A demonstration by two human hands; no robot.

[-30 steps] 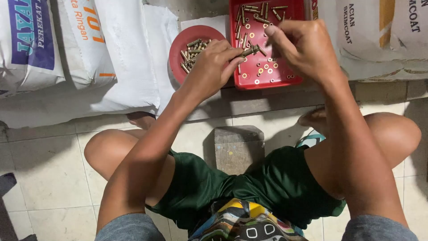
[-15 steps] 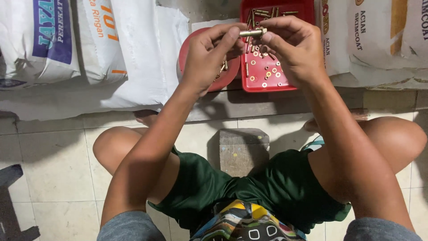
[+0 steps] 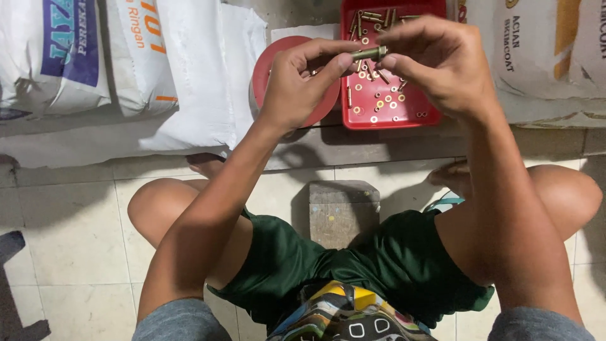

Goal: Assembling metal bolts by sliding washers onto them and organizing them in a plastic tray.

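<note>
A short brass sleeve [image 3: 370, 53] is held in the air between both hands, above the red tray [image 3: 360, 120]. Its long axis lies nearly level, running from the left hand [image 3: 302, 82] to the right hand [image 3: 435, 63]. The left fingers [image 3: 341, 62] pinch its left end, and the right fingers [image 3: 386, 62] pinch its right end, so both are equally near and touching it. Small brass rings and more sleeves lie in the tray just under the fingers; a round red lid [image 3: 268, 69] sits behind the left hand.

white sacks [image 3: 126, 69] lie on the tiled floor [image 3: 76, 252], a grey block [image 3: 344, 211] nearby.
</note>
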